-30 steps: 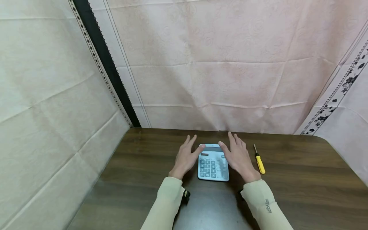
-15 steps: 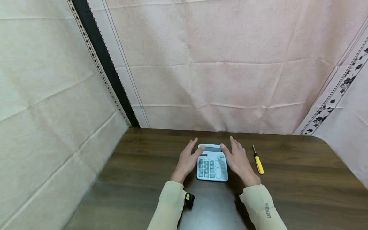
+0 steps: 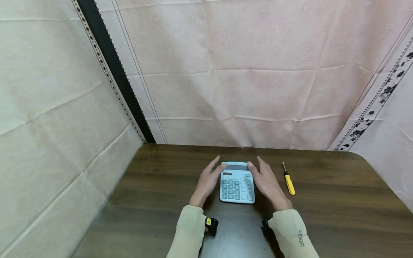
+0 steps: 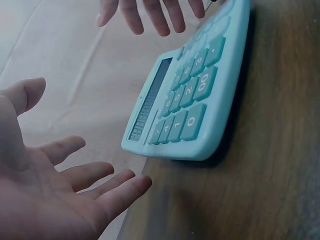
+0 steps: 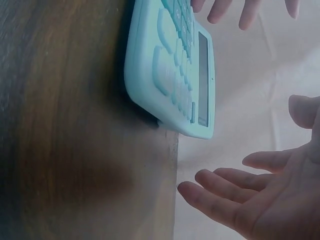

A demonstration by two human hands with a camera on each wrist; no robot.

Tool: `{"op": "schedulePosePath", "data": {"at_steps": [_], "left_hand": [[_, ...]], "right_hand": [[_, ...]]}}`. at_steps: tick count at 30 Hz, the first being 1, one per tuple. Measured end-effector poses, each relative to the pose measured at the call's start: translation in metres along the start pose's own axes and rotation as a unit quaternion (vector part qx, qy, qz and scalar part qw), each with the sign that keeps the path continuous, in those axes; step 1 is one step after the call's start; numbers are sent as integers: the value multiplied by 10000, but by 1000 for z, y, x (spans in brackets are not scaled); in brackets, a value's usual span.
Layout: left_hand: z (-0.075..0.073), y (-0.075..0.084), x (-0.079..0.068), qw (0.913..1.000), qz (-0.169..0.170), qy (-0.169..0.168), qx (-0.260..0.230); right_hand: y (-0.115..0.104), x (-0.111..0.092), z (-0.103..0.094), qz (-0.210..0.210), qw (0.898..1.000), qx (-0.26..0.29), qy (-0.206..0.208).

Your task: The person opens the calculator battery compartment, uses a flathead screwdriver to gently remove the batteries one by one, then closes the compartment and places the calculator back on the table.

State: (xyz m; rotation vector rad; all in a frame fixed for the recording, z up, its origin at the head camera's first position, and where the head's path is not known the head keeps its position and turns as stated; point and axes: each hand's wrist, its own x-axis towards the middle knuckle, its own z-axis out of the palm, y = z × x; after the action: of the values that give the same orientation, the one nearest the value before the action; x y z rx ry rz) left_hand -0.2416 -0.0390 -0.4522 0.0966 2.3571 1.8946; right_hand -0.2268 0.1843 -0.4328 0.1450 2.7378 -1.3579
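Observation:
A light blue calculator [image 3: 237, 184] lies on the brown wooden table with its screen toward the far edge. My left hand [image 3: 207, 181] hovers at its left side, fingers spread and relaxed; in the left wrist view that hand [image 4: 65, 190] is apart from the calculator [image 4: 185, 95]. On the other side is my right hand [image 3: 267, 181], its fingers also loosely extended. The right wrist view shows a gap between this hand [image 5: 260, 190] and the calculator [image 5: 170, 65]. Neither hand holds anything.
A screwdriver [image 3: 289, 181] with a yellow and black handle lies to the right of my right hand. The wooden table [image 3: 338, 200] ends at the back against a pale hanging cloth [image 3: 258, 71]. More cloth [image 3: 58, 125] hangs at the left.
Both hands have drawn slightly back toward me, and the left one has shifted a little outward from the calculator. The calculator and screwdriver stay in place; the head view has shifted slightly.

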Motion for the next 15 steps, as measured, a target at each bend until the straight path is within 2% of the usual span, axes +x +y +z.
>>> {"op": "schedulePosePath", "data": {"at_steps": [10, 15], "left_hand": [[-2, -1, -1, 9986, -54, -232, -478], [-3, -2, -2, 9982, -132, -252, -529]], "right_hand": [[2, 0, -3, 78, 9998, 172, -102], [5, 1, -5, 170, 9994, 258, -169]]}}
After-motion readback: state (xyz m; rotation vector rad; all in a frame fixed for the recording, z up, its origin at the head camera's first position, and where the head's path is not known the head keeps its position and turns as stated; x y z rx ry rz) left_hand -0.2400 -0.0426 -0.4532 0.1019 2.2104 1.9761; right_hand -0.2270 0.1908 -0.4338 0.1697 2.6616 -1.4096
